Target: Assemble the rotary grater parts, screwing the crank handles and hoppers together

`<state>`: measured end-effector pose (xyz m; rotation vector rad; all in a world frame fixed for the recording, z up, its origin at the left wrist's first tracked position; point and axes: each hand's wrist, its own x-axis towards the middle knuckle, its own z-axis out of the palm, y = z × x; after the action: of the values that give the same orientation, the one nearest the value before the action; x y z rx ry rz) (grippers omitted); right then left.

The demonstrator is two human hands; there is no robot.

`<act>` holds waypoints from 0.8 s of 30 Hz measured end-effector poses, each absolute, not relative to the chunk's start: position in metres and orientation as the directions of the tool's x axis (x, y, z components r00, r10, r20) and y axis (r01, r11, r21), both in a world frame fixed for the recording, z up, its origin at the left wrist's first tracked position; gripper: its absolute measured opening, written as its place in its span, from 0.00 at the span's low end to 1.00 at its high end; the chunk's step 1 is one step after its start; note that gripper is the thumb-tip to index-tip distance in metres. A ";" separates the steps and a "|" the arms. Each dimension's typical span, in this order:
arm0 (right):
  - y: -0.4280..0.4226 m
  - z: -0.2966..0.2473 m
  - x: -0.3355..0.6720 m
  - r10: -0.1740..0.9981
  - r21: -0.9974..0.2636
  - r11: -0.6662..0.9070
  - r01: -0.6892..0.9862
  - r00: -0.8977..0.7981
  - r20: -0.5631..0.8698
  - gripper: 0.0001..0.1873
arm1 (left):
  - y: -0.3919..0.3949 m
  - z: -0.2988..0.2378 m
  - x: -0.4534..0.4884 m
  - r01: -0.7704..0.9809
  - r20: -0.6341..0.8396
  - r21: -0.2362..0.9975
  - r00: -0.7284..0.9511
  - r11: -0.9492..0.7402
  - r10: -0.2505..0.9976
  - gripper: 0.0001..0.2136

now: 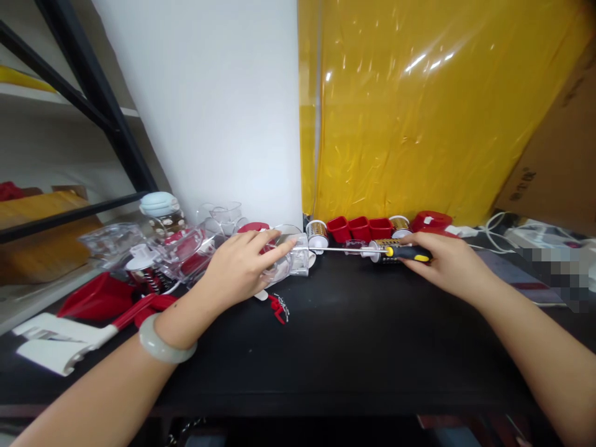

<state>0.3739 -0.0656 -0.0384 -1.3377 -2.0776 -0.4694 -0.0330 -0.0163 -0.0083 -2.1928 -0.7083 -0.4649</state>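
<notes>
In the head view, my right hand (437, 256) grips a screwdriver (405, 252) by its black and yellow handle. Its long metal shaft points left, and the tip end meets or lies close to a clear plastic housing (300, 266). Over that housing my left hand (246, 261) is closed, holding it against the black table; part of it is hidden under my fingers. A small pile of red pieces and screws (279, 308) lies just in front of my left hand. Behind the screwdriver stand perforated metal grater drums (317, 234) and several red cups (358, 228).
Clear plastic parts (181, 248), a red scoop-like piece (100, 297) and a white and red part (65, 338) crowd the left side. A light-blue-lidded jar (159, 206) stands behind them. White cables (496, 230) and a cardboard box (549, 149) are at the right.
</notes>
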 end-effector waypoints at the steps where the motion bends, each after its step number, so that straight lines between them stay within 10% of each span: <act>1: -0.067 -0.037 0.372 0.685 -0.035 0.429 0.903 -0.300 0.663 0.13 | -0.017 -0.008 -0.033 0.619 0.528 -0.563 0.779 -0.547 0.338 0.28; 24: -0.061 -0.038 0.374 0.585 -0.015 0.518 0.855 -0.341 0.736 0.14 | -0.017 -0.008 -0.031 0.599 0.511 -0.585 0.796 -0.548 0.325 0.26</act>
<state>0.3737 -0.0608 -0.0377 -1.1692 -2.0596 -0.4940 -0.0310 -0.0171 -0.0079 -2.1885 -0.6796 -0.4419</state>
